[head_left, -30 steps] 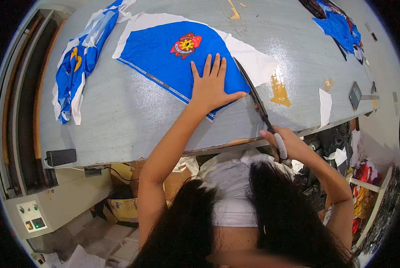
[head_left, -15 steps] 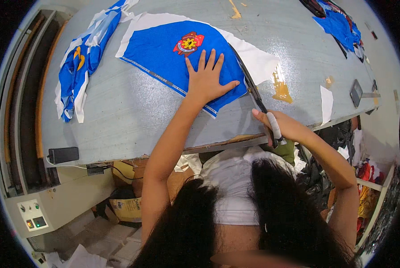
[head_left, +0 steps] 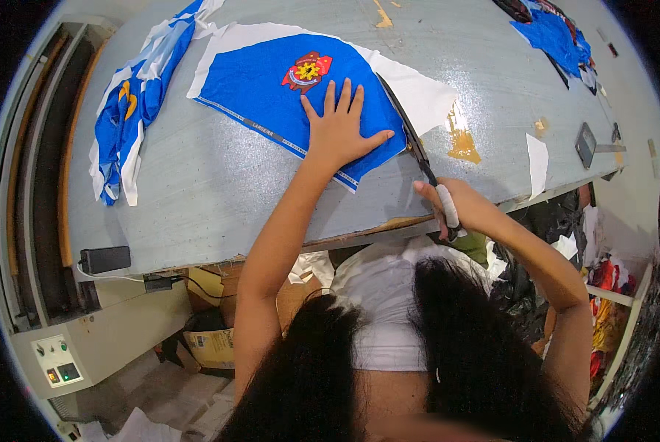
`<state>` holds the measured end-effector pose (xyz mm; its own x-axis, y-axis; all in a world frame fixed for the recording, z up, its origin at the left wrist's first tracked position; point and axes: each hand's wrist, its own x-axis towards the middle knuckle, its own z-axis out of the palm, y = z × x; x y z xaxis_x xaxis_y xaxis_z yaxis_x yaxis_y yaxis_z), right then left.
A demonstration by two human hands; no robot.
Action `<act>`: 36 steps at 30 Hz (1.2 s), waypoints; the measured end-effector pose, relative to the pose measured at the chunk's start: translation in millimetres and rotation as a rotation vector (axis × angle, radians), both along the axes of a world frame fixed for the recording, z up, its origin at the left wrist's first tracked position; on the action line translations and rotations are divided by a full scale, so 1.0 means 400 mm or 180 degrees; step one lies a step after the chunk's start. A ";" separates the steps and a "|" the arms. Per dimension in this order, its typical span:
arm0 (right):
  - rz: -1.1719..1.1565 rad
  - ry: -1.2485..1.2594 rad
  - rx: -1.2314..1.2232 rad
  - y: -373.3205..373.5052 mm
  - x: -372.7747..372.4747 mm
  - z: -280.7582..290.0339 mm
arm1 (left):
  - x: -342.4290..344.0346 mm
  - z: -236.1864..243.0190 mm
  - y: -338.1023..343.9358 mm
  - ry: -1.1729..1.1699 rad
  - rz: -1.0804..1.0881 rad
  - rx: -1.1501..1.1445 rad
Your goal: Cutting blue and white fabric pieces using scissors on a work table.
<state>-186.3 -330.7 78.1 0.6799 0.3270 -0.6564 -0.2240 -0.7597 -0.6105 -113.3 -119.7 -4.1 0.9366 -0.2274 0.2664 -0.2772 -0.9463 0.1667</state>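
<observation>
A blue fabric panel [head_left: 256, 74] with a red and yellow emblem lies flat on the grey table, white margin along its far edge. Spread across its right part is my left hand [head_left: 339, 131], fingers apart, palm pressing down. My right hand [head_left: 459, 206] grips long dark scissors [head_left: 416, 144] by handles wrapped in white. Their blades run along the panel's right edge, between the blue and a white offcut [head_left: 414, 92] that fans out to the right. Whether the blades are parted is hard to make out.
Crumpled blue and white fabric [head_left: 127, 110] lies at the table's left. More blue fabric [head_left: 554, 37] is heaped at the far right. A white strip [head_left: 537, 166] and a dark phone-like object [head_left: 586, 145] lie near the right edge. A black power adapter [head_left: 105, 258] sits at the front left corner.
The view has shifted very slightly. Both hands, the scissors and the panel keep nearly the same places; the scissor handles look a little closer together.
</observation>
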 end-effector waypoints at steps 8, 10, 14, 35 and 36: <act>0.0130 0.0132 -0.0090 0.021 0.053 0.021 | 0.001 0.000 0.002 -0.0032 -0.0006 0.0029; 0.0064 -0.0025 -0.0083 0.023 0.061 0.014 | 0.001 0.000 0.004 0.0005 0.0021 0.0071; 0.0311 -0.0427 -0.0191 0.015 0.064 0.002 | 0.002 -0.005 0.004 -0.0040 0.0004 0.0043; 0.0712 -0.0415 -0.0521 0.023 0.182 0.004 | 0.004 -0.021 0.005 -0.0250 -0.0067 -0.0165; 0.0692 -0.0316 -0.0531 0.022 0.194 0.006 | 0.003 -0.021 0.005 -0.0175 -0.0060 -0.0148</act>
<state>-108.7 -321.9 80.4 0.6693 0.3653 -0.6470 0.0097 -0.8750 -0.4839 -112.0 -117.6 -12.5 0.9159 -0.2312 0.3281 -0.3049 -0.9323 0.1945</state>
